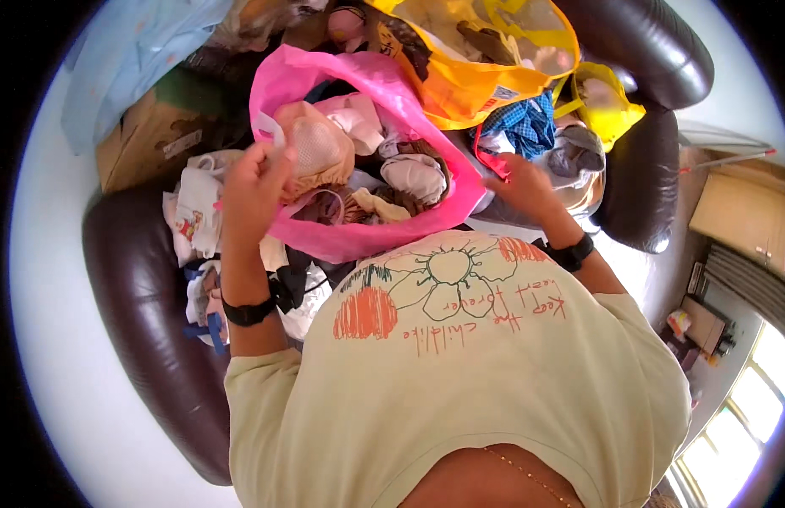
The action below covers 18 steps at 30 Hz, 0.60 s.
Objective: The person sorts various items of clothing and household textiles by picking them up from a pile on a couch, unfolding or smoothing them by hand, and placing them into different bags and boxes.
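Observation:
A bright pink plastic bag gapes wide in front of me, filled with mixed clothes. On its left side my left hand is closed in a pinch, with a pale strip at its fingertips. Beside those fingers rests a beige padded bra cup. Inside the bag lie a pale pink cloth and a rolled light garment. At the bag's right rim my right hand pinches a red strap. A blue checked garment lies just beyond that hand.
An orange-yellow bag stands behind the pink one, and a smaller yellow bag sits at right. Clothes spill over the left side of the dark leather sofa. A cardboard box stands at far left beneath a light-blue sheet.

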Each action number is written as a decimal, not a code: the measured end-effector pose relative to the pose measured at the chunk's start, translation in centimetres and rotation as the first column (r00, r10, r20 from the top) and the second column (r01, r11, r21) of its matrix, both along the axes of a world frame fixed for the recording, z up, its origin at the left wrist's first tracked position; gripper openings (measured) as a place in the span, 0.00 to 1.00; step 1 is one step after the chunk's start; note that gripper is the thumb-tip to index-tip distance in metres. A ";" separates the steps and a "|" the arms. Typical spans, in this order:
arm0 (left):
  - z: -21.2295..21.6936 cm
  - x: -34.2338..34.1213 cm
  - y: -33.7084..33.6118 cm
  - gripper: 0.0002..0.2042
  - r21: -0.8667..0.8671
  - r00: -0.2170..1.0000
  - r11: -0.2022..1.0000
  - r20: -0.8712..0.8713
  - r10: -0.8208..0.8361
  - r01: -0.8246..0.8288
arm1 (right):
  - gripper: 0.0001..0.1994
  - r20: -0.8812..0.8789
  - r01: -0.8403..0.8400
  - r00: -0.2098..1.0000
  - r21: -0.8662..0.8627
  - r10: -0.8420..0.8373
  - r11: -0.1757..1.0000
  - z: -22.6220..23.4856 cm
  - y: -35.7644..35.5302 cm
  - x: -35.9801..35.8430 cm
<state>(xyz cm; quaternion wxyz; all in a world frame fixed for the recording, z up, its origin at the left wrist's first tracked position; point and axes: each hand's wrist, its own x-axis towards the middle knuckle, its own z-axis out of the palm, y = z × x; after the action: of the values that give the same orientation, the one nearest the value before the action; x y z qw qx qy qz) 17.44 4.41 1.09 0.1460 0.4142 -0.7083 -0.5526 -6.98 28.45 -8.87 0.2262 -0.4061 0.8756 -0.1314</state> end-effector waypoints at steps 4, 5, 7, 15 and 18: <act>-1.1 -0.6 0.6 0.08 -0.008 0.991 0.992 0.048 -0.124 0.124 | 0.21 -0.020 -0.086 0.996 -0.066 0.085 0.994 -1.8 0.2 1.4; -1.1 -0.7 0.8 0.09 -0.002 0.991 0.994 0.071 -0.113 0.114 | 0.17 -0.079 -0.181 0.982 -0.161 0.170 0.970 -0.8 -0.7 1.9; -1.6 -0.7 1.3 0.09 -0.018 0.991 0.995 0.088 -0.097 0.099 | 0.09 -0.166 -0.334 0.941 -0.328 0.294 0.884 0.0 -1.8 3.1; -2.7 0.5 1.2 0.08 -0.017 0.993 0.993 0.041 -0.114 0.114 | 0.08 -0.150 -0.235 0.960 0.031 0.237 0.971 -3.9 -3.2 2.4; -1.5 1.0 0.8 0.08 -0.023 1.000 1.000 -0.013 0.010 -0.010 | 0.11 0.039 -0.119 0.990 -0.302 0.137 0.946 0.8 -3.1 1.9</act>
<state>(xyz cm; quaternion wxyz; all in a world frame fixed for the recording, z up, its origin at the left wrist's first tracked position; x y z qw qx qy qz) 18.47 5.20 -0.44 0.1580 0.4124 -0.7117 -0.5463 -5.11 25.32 -8.03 0.1961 -0.4875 0.8103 -0.2594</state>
